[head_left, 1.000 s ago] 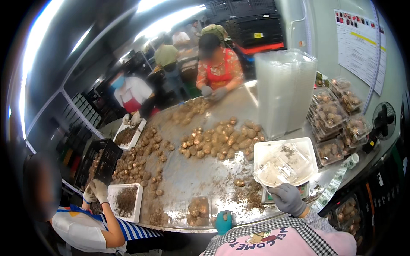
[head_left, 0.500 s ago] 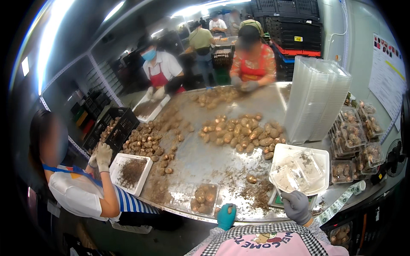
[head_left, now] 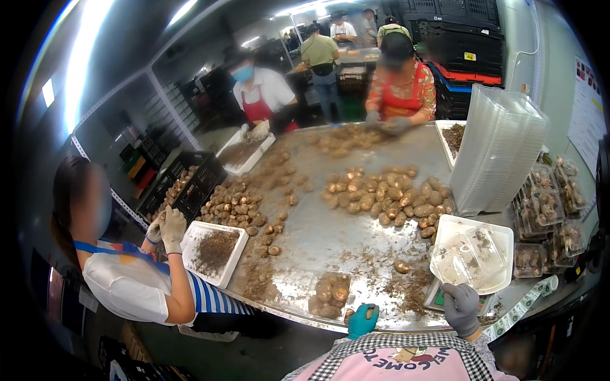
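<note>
My left hand [head_left: 363, 321], in a teal glove, is closed around a small brown taro [head_left: 370, 312] at the table's near edge. Just left of it, a clear plastic box [head_left: 313, 307] holds several taros, its lid apparently folded out flat. My right hand [head_left: 462, 310], in a grey glove, is closed at the near rim of a white tub [head_left: 505, 257]. Inside that tub lies an open clear box [head_left: 478, 249] with bits of dirt. Whether the fingers grip the box or the tub is hidden. Under the tub a scale [head_left: 438, 300] shows partly.
Taros are heaped mid-table [head_left: 381, 197] and at left [head_left: 232, 203]. A tall stack of clear boxes [head_left: 495, 152] stands right, near filled boxes [head_left: 543, 197] and a label roll [head_left: 546, 284]. Co-workers stand left and across, with dirt-filled white trays [head_left: 213, 254].
The whole view has shifted, so the table sits further right. My left hand has turned slightly with the taro. My right hand stays at the tub's near rim.
</note>
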Demonstrator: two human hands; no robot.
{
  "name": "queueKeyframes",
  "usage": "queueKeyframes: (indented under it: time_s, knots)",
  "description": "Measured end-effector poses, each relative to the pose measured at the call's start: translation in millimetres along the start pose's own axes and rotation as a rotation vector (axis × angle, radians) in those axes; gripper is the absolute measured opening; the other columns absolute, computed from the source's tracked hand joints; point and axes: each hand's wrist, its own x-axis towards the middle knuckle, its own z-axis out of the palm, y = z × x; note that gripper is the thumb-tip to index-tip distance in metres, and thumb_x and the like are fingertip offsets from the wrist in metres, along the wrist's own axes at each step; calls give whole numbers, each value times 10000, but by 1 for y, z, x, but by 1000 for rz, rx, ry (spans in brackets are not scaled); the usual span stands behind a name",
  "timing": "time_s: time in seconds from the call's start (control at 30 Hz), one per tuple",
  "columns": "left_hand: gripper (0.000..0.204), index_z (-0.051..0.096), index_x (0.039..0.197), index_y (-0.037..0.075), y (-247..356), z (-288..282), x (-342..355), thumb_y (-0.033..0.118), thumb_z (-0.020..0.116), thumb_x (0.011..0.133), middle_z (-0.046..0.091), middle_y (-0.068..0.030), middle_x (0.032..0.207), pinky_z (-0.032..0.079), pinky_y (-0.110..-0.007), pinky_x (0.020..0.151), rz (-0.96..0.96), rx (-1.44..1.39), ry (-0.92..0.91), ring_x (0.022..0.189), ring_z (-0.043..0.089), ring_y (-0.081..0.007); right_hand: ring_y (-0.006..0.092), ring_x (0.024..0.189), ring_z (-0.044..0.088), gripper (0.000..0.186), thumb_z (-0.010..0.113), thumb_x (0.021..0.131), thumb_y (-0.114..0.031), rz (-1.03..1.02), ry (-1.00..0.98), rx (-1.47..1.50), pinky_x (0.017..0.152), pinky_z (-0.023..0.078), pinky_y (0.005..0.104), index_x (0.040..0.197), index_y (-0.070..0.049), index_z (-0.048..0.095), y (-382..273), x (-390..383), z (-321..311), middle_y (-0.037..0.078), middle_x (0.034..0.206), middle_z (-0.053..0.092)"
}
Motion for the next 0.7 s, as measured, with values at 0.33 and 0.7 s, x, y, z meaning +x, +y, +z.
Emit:
queueKeyframes:
  time_s: [0.33, 0.7]
  knots:
    - [342, 674, 1061, 143, 24, -10, 3, 438, 663, 886, 692, -130, 981, 542, -412, 766, -41, 20, -94, 880, 679, -323, 256, 593, 601, 78, 684, 830, -151, -29, -172, 90, 541, 473, 369, 843, -104, 624, -12, 3, 31, 41, 714, 630]
    - [335, 638, 1099, 166, 25, -18, 8, 425, 665, 889, 681, -139, 1014, 540, -403, 763, -106, 6, -263, 909, 682, -326, 244, 604, 604, 96, 704, 801, -171, -52, -289, 5, 542, 476, 358, 813, -119, 623, -15, 17, 67, 31, 715, 633]
